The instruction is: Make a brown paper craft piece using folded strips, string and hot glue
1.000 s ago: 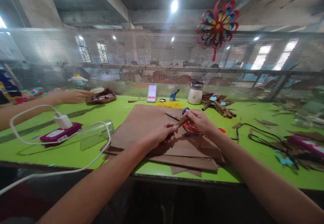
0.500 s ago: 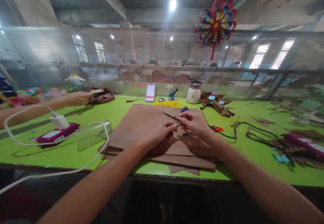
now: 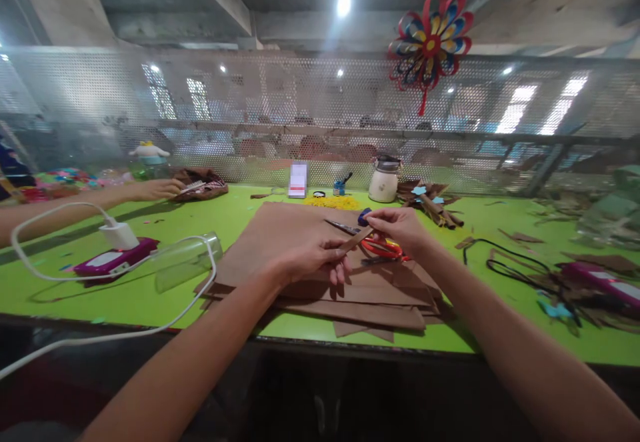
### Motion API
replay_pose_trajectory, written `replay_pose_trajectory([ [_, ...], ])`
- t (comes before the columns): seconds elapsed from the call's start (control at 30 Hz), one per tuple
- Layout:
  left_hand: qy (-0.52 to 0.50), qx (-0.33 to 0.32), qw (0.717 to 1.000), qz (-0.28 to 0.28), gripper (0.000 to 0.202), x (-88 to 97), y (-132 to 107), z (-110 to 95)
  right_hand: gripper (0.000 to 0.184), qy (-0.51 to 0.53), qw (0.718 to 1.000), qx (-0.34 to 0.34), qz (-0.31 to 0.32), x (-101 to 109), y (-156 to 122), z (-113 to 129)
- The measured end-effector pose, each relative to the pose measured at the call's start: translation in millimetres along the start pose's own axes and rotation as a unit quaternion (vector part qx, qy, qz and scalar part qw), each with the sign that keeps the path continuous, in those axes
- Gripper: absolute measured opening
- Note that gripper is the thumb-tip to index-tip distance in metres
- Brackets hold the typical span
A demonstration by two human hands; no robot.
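My left hand [image 3: 311,258] pinches the near end of a narrow brown paper strip [image 3: 356,239] above a stack of brown paper sheets [image 3: 280,242]. My right hand [image 3: 400,226] is closed on the strip's far end, with a small blue object [image 3: 363,216] at its fingertips. Red-handled scissors [image 3: 381,249] lie on the sheets just under and beside my right hand, their blades pointing left.
On the green table [image 3: 500,225]: a magenta device [image 3: 113,261] with a white charger and cable, a clear plastic cup [image 3: 186,261] on its side, a white jar [image 3: 384,184], brown paper rolls [image 3: 434,207], black cords [image 3: 505,265]. Another person's hand [image 3: 153,191] reaches a brown pouch [image 3: 203,187]. Mesh screen behind.
My hands have drawn slightly apart along the strip, the right one rising toward the far side. The red scissors now show beside my right hand. The other person's hand has shifted at the pouch.
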State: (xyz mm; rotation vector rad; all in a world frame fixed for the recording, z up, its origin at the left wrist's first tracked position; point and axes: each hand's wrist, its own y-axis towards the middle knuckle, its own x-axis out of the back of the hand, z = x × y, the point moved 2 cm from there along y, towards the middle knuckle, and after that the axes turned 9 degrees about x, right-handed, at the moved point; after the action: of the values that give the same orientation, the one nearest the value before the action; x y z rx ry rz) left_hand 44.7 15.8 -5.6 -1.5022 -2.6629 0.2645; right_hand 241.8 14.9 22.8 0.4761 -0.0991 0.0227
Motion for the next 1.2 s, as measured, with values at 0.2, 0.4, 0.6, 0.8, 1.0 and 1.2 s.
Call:
replay_pose_trajectory([
  [0.2,0.007,-0.033,0.998,0.050,0.039,-3.8,-3.3,-6.7,0.032,0.082,0.996,-0.031,-0.001,3.2,1.8,-2.1],
  [0.4,-0.055,-0.047,0.997,0.033,0.042,-12.2,-10.4,-14.9,0.034,0.098,0.994,-0.037,-0.024,4.9,3.4,-1.4],
  [0.6,-0.092,-0.015,0.996,-0.013,0.051,-11.4,-14.2,-20.4,0.033,-0.035,0.998,0.035,-0.042,7.6,4.4,0.1],
  [0.8,-0.121,0.037,0.991,-0.033,0.029,-8.9,-8.7,-18.6,0.030,-0.110,0.989,0.095,-0.017,3.3,2.0,5.1],
  [1.0,-0.054,0.030,0.996,-0.059,0.034,-4.5,-3.0,-7.3,0.029,-0.148,0.980,0.135,-0.001,0.3,1.4,1.0],
  [1.2,0.036,0.033,0.995,-0.083,0.041,-9.7,-5.2,-9.5,0.025,-0.232,0.953,0.193,0.005,-3.2,-1.2,-0.3],
])
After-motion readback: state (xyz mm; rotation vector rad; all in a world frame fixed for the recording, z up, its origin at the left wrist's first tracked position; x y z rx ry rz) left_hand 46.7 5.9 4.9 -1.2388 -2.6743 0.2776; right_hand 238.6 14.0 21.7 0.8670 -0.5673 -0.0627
